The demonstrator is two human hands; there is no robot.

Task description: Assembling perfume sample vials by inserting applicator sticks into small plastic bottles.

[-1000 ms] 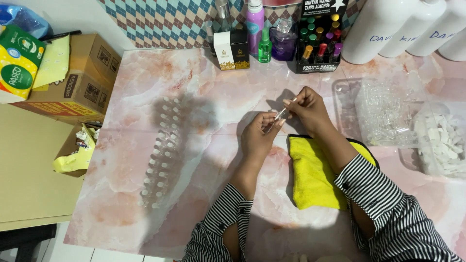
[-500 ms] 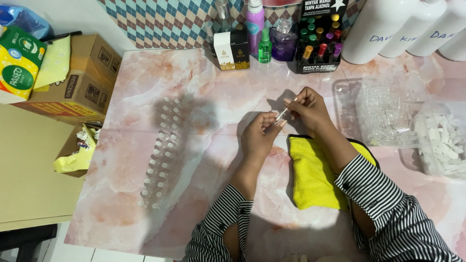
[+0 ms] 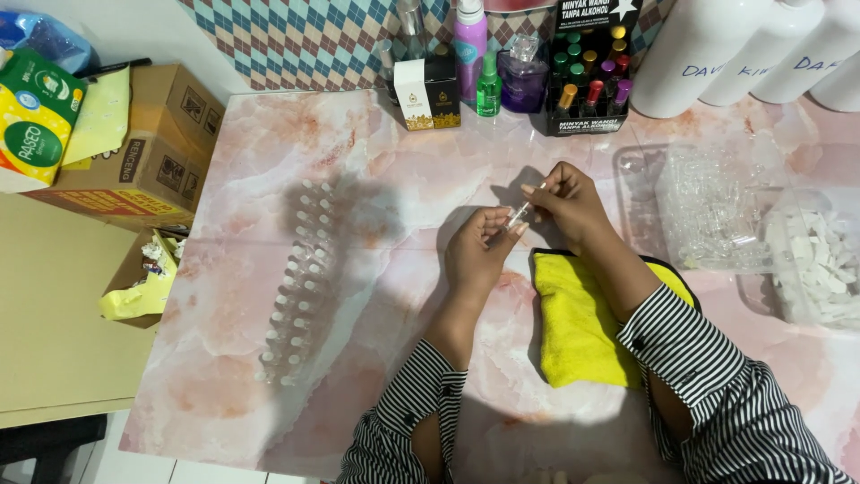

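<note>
Packages along the table's edges

A brown cardboard box is placed at left, a green-yellow tissue pack beside it; a black-and-white carton and a black display box are set at the back.

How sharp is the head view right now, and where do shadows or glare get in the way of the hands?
Head view: mostly sharp, evenly lit. The left hand and right hand hold a small clear vial, tiny but discernible. Hard shadows fall left of the hands and over the row of vials. The clear plastic tray shows glare, contents indistinct.

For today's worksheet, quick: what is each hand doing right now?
Left hand: closed on the small clear vial.
Right hand: pinching the vial's top end.
</note>
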